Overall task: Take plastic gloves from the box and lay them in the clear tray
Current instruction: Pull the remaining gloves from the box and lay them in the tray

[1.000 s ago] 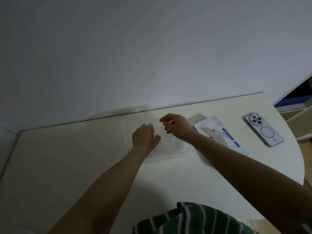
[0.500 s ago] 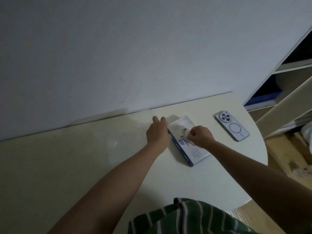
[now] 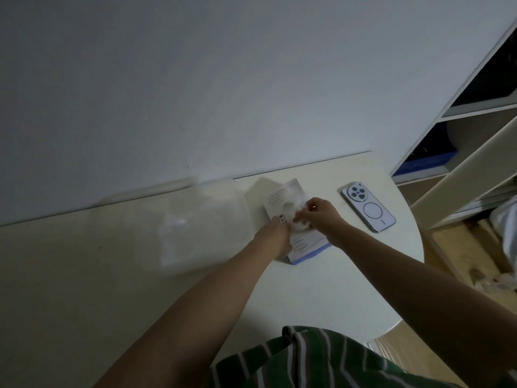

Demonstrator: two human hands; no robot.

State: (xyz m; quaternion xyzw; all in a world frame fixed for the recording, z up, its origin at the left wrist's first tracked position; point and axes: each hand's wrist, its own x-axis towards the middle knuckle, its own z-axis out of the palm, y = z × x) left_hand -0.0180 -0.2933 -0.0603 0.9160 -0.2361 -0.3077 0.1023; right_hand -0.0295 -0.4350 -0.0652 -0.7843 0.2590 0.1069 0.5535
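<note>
while the left hand (image 3: 275, 237) lies on the left edge of the box (image 3: 306, 245) with its thumb on top, the right hand (image 3: 319, 215) pinches a crumpled plastic glove (image 3: 300, 224) between thumb and fingers, just over the middle of the box. whether the left fingers curl round the box edge i cannot tell. the box lies flat on the pale surface (image 3: 84, 275), under both hands. the clear tray (image 3: 223, 217) lies just to the left of the left hand, with some thin plastic in it, blurred. a phone (image 3: 368, 207) lies face down to the right of the right hand, apart from it.
</note>
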